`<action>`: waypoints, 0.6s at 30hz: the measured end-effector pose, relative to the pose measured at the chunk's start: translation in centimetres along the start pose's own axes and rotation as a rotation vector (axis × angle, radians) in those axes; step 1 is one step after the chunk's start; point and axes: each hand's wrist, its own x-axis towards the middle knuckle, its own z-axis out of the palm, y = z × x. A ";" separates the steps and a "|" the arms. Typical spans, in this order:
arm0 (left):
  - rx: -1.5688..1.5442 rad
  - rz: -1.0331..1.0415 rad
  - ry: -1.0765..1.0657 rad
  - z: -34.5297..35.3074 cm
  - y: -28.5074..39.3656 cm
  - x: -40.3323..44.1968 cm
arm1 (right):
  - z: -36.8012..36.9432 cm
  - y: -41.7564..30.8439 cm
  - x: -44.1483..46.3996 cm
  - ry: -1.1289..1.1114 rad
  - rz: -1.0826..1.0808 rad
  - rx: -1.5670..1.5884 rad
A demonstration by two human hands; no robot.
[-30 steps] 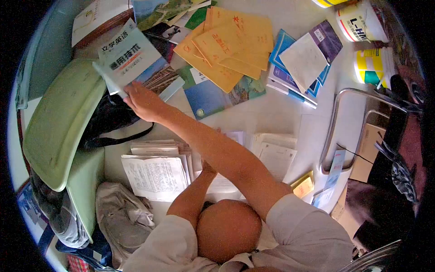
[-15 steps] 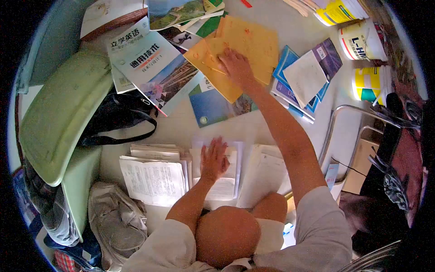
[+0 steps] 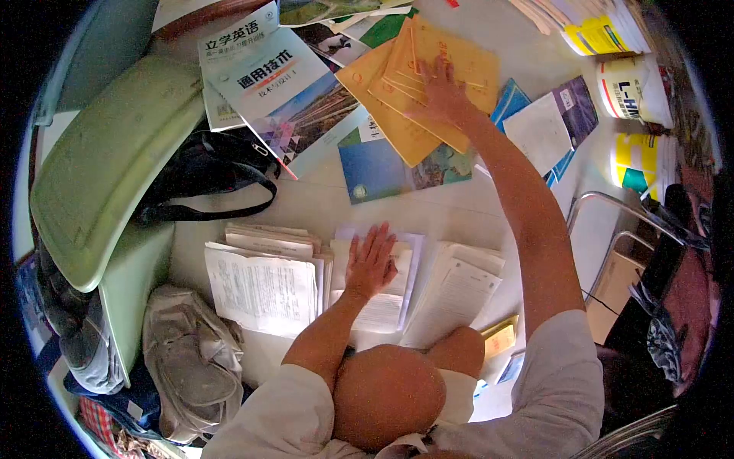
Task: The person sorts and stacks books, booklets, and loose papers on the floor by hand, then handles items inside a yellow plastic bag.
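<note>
My left hand [image 3: 372, 264] lies flat, fingers spread, on the middle stack of papers [image 3: 378, 315] near me. Farther out, my right hand [image 3: 446, 93] rests with fingers apart on several overlapping yellow-brown paper-covered booklets [image 3: 405, 138], which lie fanned out. Under their lower edge shows a blue-green textbook [image 3: 376, 180], partly covered. A pale textbook with a landscape cover [image 3: 294, 103] lies just left of them. To the left of my left hand is another stack of printed papers [image 3: 264, 287], and to the right a third stack [image 3: 455, 287].
Blue and purple books [image 3: 543, 126] lie to the right of the booklets. White-yellow buckets [image 3: 636, 157] stand along the right side, beside a metal-framed chair [image 3: 585, 203]. On the left are a green plastic lid [image 3: 107, 176], a black bag [image 3: 206, 172] and a grey bag [image 3: 191, 367].
The yellow-brown booklets are spread into a wider fan, with my right hand farther out over them. My left hand stays on the middle stack. The whole view has shifted slightly.
</note>
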 end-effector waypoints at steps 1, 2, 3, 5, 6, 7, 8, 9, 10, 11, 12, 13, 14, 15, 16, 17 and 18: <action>0.011 0.005 -0.003 0.1 -0.1 0.1 | 0.1 0.1 -0.1 -0.005 -0.001 -0.001; 0.021 0.009 -0.010 0.1 0.0 -0.1 | 0.3 0.2 -0.4 -0.005 -0.008 0.025; 0.021 0.010 -0.008 0.2 0.0 0.0 | 0.2 0.4 -0.4 0.003 -0.015 0.051; -0.012 0.012 -0.022 0.0 0.1 0.0 | 0.0 0.3 -0.7 -0.003 -0.010 0.046; -0.011 0.014 -0.022 0.0 0.1 0.1 | 0.0 0.2 -0.7 -0.009 -0.008 0.040; -0.014 0.017 -0.010 -0.1 0.1 0.1 | -0.5 -0.5 -1.2 -0.007 -0.008 0.042; -0.016 0.019 -0.001 -0.2 0.0 0.1 | -1.1 -1.6 -2.2 0.006 -0.005 -0.005; -0.015 0.018 -0.004 -0.3 0.0 0.0 | -1.1 -1.8 -2.3 0.011 -0.006 -0.028; -0.022 0.018 0.001 -0.3 0.1 0.0 | -1.0 -2.0 -2.4 0.016 -0.006 -0.051; -0.030 0.018 0.005 -0.3 0.1 -0.1 | 0.1 -1.3 -1.6 -0.002 -0.014 -0.094; -0.031 0.014 0.002 -0.2 0.2 -0.2 | 1.2 -0.6 -0.9 -0.020 -0.022 -0.136; -0.013 0.026 0.022 -0.1 0.2 -0.2 | 2.8 0.2 0.0 -0.023 -0.022 -0.134; 0.005 0.040 0.043 -0.1 0.1 -0.1 | 4.6 1.0 1.0 0.040 -0.009 -0.117; 0.004 0.038 0.042 0.0 0.0 -0.1 | 5.6 1.4 1.6 0.103 0.000 -0.102; 0.005 0.035 0.062 0.1 0.0 -0.2 | 5.3 1.2 1.6 0.098 -0.004 -0.100; 0.007 0.033 0.079 0.0 0.0 -0.3 | 4.3 0.7 1.6 0.074 0.004 -0.119; 0.007 0.029 0.071 0.0 0.0 -0.4 | 3.6 0.2 1.0 0.058 0.010 -0.127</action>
